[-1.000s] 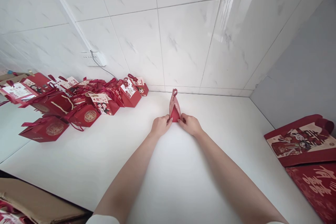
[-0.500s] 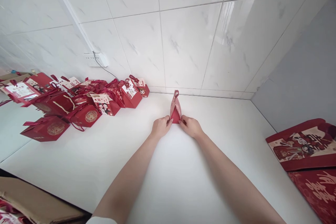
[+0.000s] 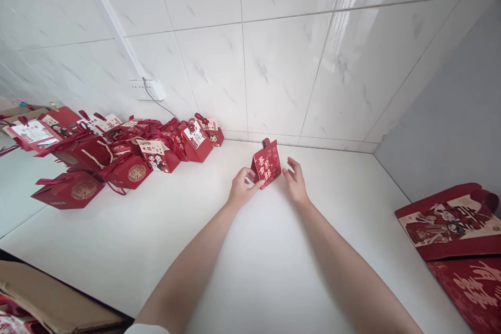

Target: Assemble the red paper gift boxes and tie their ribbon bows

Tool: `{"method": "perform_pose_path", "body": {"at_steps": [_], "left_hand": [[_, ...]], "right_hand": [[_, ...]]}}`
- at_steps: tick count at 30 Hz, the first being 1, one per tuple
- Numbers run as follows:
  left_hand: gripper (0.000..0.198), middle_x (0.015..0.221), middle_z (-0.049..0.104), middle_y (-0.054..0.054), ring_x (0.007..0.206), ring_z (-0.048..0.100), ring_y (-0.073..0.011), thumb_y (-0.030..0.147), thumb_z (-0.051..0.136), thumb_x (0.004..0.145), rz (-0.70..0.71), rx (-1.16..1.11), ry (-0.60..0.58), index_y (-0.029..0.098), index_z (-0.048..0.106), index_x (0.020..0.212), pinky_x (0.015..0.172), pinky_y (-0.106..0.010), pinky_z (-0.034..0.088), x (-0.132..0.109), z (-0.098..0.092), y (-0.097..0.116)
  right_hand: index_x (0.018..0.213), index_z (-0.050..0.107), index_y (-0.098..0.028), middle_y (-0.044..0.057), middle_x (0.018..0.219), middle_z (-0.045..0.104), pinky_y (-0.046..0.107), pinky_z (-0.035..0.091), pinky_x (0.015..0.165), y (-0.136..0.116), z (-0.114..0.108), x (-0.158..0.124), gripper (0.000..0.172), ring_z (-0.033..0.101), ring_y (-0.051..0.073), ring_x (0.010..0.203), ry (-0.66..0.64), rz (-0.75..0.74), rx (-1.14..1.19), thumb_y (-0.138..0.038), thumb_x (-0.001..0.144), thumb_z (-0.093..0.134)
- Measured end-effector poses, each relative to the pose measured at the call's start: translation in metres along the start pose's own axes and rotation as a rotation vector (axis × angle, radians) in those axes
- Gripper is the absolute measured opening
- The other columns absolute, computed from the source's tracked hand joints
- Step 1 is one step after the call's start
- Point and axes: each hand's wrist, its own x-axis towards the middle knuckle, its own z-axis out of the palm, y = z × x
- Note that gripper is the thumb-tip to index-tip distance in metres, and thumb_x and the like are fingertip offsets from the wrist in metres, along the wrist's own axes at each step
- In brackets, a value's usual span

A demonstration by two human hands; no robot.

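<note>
Down at the lower left corner, closest to us, sits an open cardboard carton (image 3: 58,297) with red and white pieces showing inside it; beside it, a white sleeve (image 3: 146,329) edges into view. Over on the right, two red printed panels (image 3: 450,222) lie at the table's edge, one with cartoon figures, the other with pale characters. And out to the middle of the white table (image 3: 250,271), where both arms stretch: the left hand (image 3: 240,188) has its fingers curled at the left side of a small red gift box (image 3: 269,167), thumb against the lower front edge; whether it grips firmly, I cannot tell. The right hand (image 3: 295,182) is just beside the box's right side, fingers spread apart, holding nothing. The box stands upright, pale lettering facing us, ribbon loop (image 3: 266,143) on top. Off to the left, a crowd of red gift boxes (image 3: 135,172), ribbons and cords trailing; behind them, a socket (image 3: 146,90) with its grey cable on the marbled tile wall (image 3: 285,73).
</note>
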Motion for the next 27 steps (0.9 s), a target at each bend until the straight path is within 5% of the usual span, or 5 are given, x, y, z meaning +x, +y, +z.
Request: {"method": "perform_pose_path", "body": {"at_steps": [4, 9, 17, 23, 27], "left_hand": [[0.027, 0.090, 0.065, -0.004, 0.080, 0.060, -0.0139, 0.041, 0.062, 0.076, -0.096, -0.172, 0.025, 0.018, 0.057, 0.089, 0.068, -0.026, 0.047, 0.004, 0.007, -0.009], [0.038, 0.090, 0.069, -0.007, 0.076, 0.062, -0.0154, 0.047, 0.065, 0.072, -0.286, -0.466, -0.020, 0.014, 0.064, 0.090, 0.070, -0.029, 0.049, 0.015, -0.006, -0.024], [0.040, 0.102, 0.069, -0.010, 0.091, 0.064, -0.0197, 0.045, 0.068, 0.072, -0.316, -0.622, -0.203, 0.013, 0.066, 0.097, 0.088, -0.035, 0.047, 0.018, -0.019, -0.026], [0.037, 0.088, 0.069, -0.008, 0.082, 0.063, -0.0193, 0.050, 0.061, 0.074, -0.303, -0.430, -0.222, 0.015, 0.062, 0.085, 0.078, -0.034, 0.049, 0.025, -0.037, -0.021], [0.035, 0.112, 0.065, -0.007, 0.109, 0.057, -0.0203, 0.047, 0.057, 0.079, -0.107, -0.218, -0.063, 0.020, 0.061, 0.101, 0.092, -0.032, 0.044, 0.039, -0.054, 0.008]], "right_hand": [[0.118, 0.049, -0.023, 0.009, 0.124, 0.056, 0.041, 0.039, 0.100, 0.011, -0.004, 0.007, 0.042, 0.051, 0.023, 0.116, -0.175, 0.116, 0.206, -0.048, 0.084, 0.053], [0.087, 0.059, -0.021, 0.005, 0.096, 0.066, 0.035, 0.047, 0.086, 0.005, -0.008, 0.007, 0.034, 0.061, 0.020, 0.089, -0.325, 0.122, 0.263, -0.052, 0.077, 0.063], [0.084, 0.062, -0.020, 0.005, 0.091, 0.068, 0.035, 0.048, 0.084, 0.000, -0.015, 0.009, 0.033, 0.062, 0.019, 0.084, -0.448, 0.154, 0.277, -0.050, 0.074, 0.067], [0.078, 0.055, -0.020, 0.007, 0.088, 0.065, 0.034, 0.049, 0.077, -0.006, -0.016, 0.007, 0.045, 0.062, 0.020, 0.081, -0.301, 0.134, 0.218, -0.062, 0.087, 0.039], [0.090, 0.048, -0.022, 0.010, 0.115, 0.058, 0.034, 0.047, 0.083, -0.023, -0.018, 0.011, 0.045, 0.058, 0.021, 0.102, -0.113, 0.087, 0.183, -0.059, 0.091, 0.023]]}}
